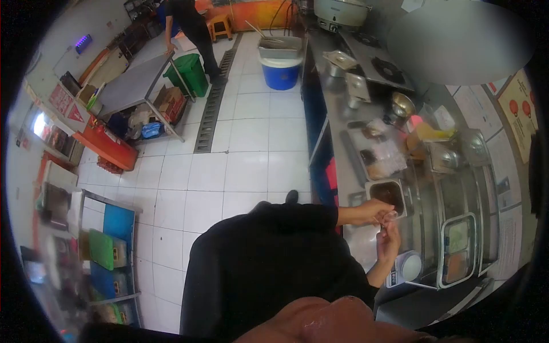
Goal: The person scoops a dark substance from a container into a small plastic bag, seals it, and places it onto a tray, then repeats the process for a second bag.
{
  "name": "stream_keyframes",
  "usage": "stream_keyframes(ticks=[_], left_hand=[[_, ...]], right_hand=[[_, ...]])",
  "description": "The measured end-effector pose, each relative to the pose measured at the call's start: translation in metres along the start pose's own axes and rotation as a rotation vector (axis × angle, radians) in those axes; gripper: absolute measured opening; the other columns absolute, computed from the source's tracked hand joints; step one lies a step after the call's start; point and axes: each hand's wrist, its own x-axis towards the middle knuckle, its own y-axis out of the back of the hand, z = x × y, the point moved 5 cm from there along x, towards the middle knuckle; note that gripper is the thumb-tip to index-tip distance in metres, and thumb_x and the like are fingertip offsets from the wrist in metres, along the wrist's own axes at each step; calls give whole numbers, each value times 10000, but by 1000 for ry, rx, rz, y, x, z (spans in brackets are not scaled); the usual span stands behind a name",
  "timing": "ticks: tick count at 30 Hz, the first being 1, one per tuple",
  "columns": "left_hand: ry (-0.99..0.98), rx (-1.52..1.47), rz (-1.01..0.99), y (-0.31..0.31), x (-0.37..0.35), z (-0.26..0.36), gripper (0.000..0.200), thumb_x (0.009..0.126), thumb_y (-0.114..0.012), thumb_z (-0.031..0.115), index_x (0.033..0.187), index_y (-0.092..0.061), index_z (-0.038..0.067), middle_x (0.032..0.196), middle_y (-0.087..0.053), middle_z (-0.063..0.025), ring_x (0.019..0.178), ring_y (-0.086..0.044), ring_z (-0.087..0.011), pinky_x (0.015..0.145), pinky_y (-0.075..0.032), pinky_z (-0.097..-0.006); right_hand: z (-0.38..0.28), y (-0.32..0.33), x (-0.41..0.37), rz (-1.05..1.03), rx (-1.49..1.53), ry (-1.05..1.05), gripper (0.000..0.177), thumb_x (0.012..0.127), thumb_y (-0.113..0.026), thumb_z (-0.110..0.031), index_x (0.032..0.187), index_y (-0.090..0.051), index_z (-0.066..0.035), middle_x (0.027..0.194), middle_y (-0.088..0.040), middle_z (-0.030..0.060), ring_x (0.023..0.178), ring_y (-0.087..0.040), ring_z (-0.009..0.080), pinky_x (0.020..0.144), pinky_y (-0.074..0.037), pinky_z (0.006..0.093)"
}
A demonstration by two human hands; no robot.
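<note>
My left hand (pixel 370 211) and my right hand (pixel 388 244) meet over the steel counter, fingers closed together. Between their fingertips is a small clear plastic piece (pixel 391 216); its exact kind I cannot tell. Just beyond my left hand sits a metal pan (pixel 386 191) with dark brown contents. A pale, whitish translucent sheet or bag (pixel 362 243) lies below my hands. Beside my right wrist stands a kitchen scale (pixel 409 266) with a round pale plate.
Farther along the counter (pixel 355 146) are packets, lidded steel pans (pixel 357 88) and a bowl (pixel 402 104). A divided container (pixel 458 251) stands to the right. Across the tiled floor (pixel 246 134), a person (pixel 191 28) stands by a steel table (pixel 128 83) and green bin (pixel 190 74).
</note>
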Motion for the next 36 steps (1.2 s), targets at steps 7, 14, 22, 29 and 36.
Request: stream_keyframes(ticks=[7, 14, 22, 29, 36], left_hand=[[9, -217, -117, -2, -8, 8, 467, 831, -677, 77, 1262, -504, 27, 932, -637, -31, 758, -601, -108, 649, -466, -243], [-174, 159, -36, 10, 6, -8, 339, 727, -692, 15, 1054, -606, 40, 885, -662, -73, 769, -630, -115, 589, -459, -254], [-596, 807, 135, -14, -23, 35, 202, 631, -649, -8, 829, -625, 27, 626, -615, -78, 571, -601, -121, 518, -451, -259], [-623, 793, 21, -20, -27, 49, 157, 690, -628, 46, 846, -637, 46, 640, -599, -67, 537, -574, -141, 502, -437, -281], [-1312, 1372, -130, -37, -37, 47, 263, 758, -690, 337, 731, -649, 78, 582, -574, -62, 506, -552, -263, 472, -420, -376]], right_hand=[[-1, -2, -9, 108, 124, 10, 174, 902, -595, -129, 1055, -590, -46, 868, -609, 16, 686, -534, 81, 606, -436, 190], [-3, 12, -4, 174, -382, 179, 54, 835, -592, -43, 884, -578, -58, 775, -591, 14, 585, -481, 84, 544, -386, 219], [-23, -20, -29, 361, -944, 609, 68, 755, -651, -40, 813, -624, -17, 720, -585, 27, 625, -507, 88, 571, -400, 234], [-13, -28, -35, 230, -966, 611, 128, 829, -650, -84, 907, -674, 14, 831, -663, 68, 777, -601, 149, 738, -465, 277], [-14, -11, -33, 216, -1018, 576, 100, 829, -653, -44, 873, -666, 44, 834, -674, 95, 737, -611, 134, 694, -482, 267]])
